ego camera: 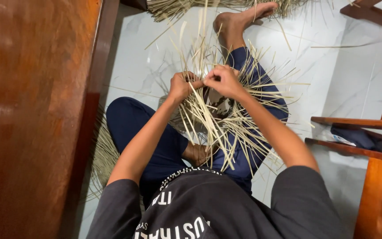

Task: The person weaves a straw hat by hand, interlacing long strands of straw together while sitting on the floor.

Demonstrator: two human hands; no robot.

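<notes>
The person sits on the pale marble floor (332,66), one leg stretched forward, the other folded in. Both hands meet over the lap, working at a tangle of pale strips (219,121) that fans out in every direction from a half-woven piece resting on the thigh.

The left hand (181,86) is curled shut around a few strips, knuckles up, thumb tucked toward the centre. The right hand (223,81) is also closed, fingers pinched on strips just beside the left; the two hands touch or nearly touch (I cannot tell which from here). Long loose ends stick up between and past the hands, and others droop down over the dark blue trousers (133,128).

The outstretched foot (239,20) reaches toward a heap of the same strips (173,8) lying at the far edge of the floor. More strips lie in a flat bundle (102,155) beside the folded leg, against the dark wooden panel (32,119) on the person's left. To the right stands a wooden chair frame (372,155), with a dark blue cloth (359,137) lying between its rails. A few single strips are scattered on the floor near it.
</notes>
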